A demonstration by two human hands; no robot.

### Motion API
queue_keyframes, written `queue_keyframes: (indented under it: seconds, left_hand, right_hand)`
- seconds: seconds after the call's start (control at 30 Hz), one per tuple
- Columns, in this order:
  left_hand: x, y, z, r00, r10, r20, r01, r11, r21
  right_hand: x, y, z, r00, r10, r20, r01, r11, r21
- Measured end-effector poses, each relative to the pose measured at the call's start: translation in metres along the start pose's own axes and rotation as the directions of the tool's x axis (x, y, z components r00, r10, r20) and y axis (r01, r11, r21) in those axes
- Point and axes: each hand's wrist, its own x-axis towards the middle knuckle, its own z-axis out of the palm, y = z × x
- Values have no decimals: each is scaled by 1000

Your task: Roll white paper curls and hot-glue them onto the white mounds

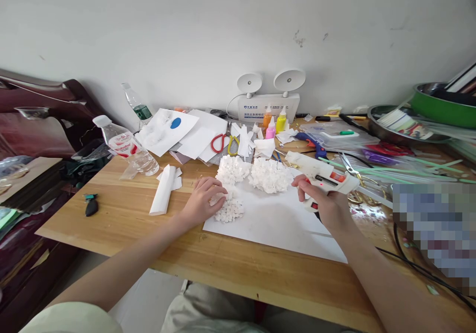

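My left hand [203, 199] is curled over a small white fluffy paper cluster [231, 210] that rests on a white sheet [278, 224] on the wooden table [122, 214]. My right hand [323, 201] grips a white hot glue gun [322, 174] by its handle, nozzle pointing left toward two bigger white paper clusters [233, 169] [270, 175] at the sheet's far edge. A folded white paper strip [162, 196] lies left of my left hand.
Two plastic water bottles [126, 147] lie at the left, with loose paper sheets [186, 132], red and yellow scissors [223, 143] and small paint bottles [274, 122] behind. Metal bowls [405, 124], green sticks and a black cable [420, 268] crowd the right. A white twin-lamp unit [269, 97] stands against the wall.
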Motion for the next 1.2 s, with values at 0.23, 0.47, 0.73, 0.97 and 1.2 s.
queue_keyframes:
  seconds: [0.23, 0.47, 0.73, 0.97, 1.2]
  left_hand:
    - [4, 6, -2, 990, 79, 117, -92, 989, 114]
    - [2, 2, -1, 987, 118, 105, -134, 977, 164]
    - [4, 2, 0, 975, 195, 107, -216, 945, 245]
    - [4, 4, -4, 987, 129, 94, -146, 969, 198]
    - [25, 50, -5, 997, -67, -28, 57, 957, -285]
  right_hand:
    - [1, 3, 0, 1000, -8, 17, 8, 1000, 10]
    - [0, 1, 0, 1000, 1, 19, -1, 1000, 17]
    - [1, 2, 0, 1000, -1, 23, 1, 1000, 20]
    - [-1, -2, 2, 1000, 11, 24, -12, 999, 46]
    - [-2, 0, 6, 995, 49, 88, -66, 977, 201]
